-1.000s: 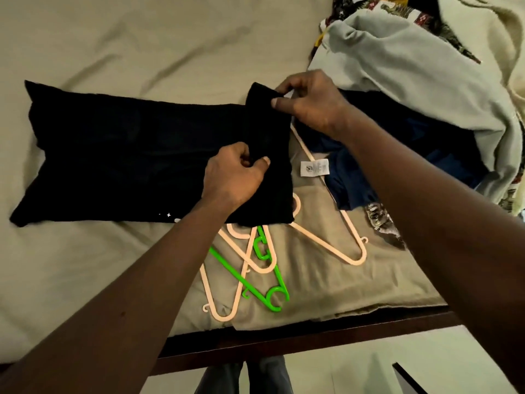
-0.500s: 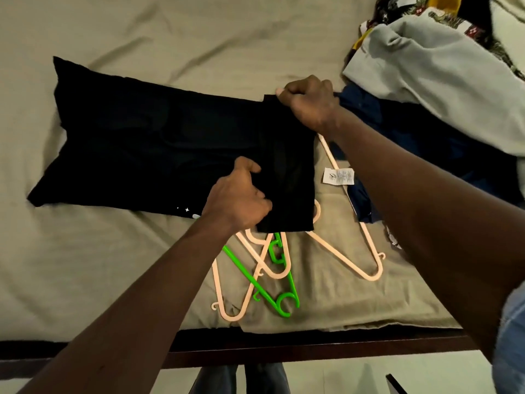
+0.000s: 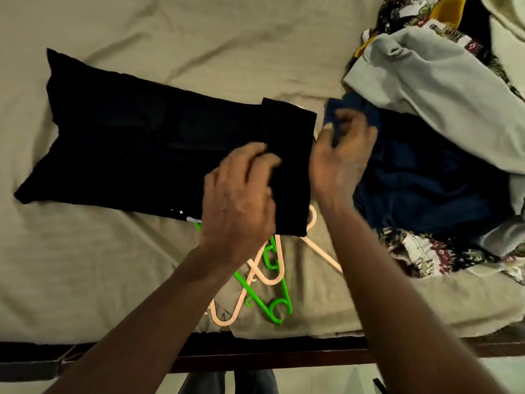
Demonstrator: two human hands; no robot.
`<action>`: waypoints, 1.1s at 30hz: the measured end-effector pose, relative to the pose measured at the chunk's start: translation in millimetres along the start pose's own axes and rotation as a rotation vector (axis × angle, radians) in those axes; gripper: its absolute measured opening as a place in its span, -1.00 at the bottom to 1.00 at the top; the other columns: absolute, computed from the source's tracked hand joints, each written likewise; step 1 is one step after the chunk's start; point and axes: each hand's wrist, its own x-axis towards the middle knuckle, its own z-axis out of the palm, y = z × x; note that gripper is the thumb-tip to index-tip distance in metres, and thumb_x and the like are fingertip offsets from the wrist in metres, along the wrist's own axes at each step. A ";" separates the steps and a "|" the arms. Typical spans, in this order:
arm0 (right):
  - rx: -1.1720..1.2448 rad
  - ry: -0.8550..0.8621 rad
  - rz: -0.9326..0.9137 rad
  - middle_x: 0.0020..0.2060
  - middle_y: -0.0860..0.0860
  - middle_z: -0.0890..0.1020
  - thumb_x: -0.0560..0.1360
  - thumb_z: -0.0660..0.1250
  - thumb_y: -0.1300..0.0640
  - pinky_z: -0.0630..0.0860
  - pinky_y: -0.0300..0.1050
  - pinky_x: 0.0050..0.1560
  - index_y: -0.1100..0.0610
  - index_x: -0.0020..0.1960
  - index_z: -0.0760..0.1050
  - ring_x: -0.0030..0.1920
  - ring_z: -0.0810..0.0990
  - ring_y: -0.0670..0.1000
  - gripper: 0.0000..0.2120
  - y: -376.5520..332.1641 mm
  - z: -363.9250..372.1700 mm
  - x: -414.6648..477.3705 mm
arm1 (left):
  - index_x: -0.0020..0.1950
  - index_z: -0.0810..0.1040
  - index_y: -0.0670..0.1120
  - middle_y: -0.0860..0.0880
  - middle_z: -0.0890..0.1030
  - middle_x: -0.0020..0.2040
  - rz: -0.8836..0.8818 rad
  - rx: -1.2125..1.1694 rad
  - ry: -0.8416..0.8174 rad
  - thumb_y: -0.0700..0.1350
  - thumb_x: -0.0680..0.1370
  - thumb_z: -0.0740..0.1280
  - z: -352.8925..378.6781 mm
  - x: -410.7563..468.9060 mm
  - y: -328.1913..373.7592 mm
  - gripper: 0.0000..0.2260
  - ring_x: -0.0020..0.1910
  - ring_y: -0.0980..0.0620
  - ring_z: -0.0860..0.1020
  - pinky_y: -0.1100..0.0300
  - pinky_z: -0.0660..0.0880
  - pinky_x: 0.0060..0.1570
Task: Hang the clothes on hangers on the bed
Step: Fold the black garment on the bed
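- head view: a black garment (image 3: 142, 155) lies flat across the bed (image 3: 170, 38). its right end is folded back on itself in a narrow band, and a peach hanger (image 3: 324, 255) shows from under that fold.
- left hand (image 3: 238, 194): fingers curled onto the left edge of the folded band, holding the black cloth. the image is somewhat blurred here.
- right hand (image 3: 341, 155): just beside the right edge of the fold. the fingers are curled close and appear to pinch the edge of a blue garment (image 3: 426, 180), but blur prevents certainty.
- spare hangers: a green hanger (image 3: 255, 297) and other peach hangers (image 3: 272, 281) lie crossed near the front edge of the bed, partly under the left wrist.
- pile: a grey garment (image 3: 426, 89) and patterned cloth (image 3: 426, 251) are heaped at the right, around the blue garment.
- handling, judged: the black garment looks soft, light and limp, with no stiffness of its own. it would likely sag and slide along a smooth plastic bar if the fold sits unevenly.
- hold points, judged: take the hanger by its rigid hook or shoulder and pinch the doubled cloth at the fold with the other hand. lifting by cloth alone risks the hanger dropping out.
- risk, judged: the crossed hangers may snag one another when one is drawn out.
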 end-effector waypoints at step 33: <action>0.077 -0.643 0.079 -0.08 -0.09 0.64 0.54 0.37 0.04 0.59 -0.05 0.03 -0.03 0.22 0.60 -0.06 0.63 -0.07 -0.74 -61.4 50.9 -139.5 | 0.11 0.66 -0.04 -0.03 0.73 0.01 -0.753 -0.686 -0.101 -0.16 0.62 0.39 -46.1 50.7 -118.9 -0.89 0.06 -0.01 0.70 0.12 0.63 0.06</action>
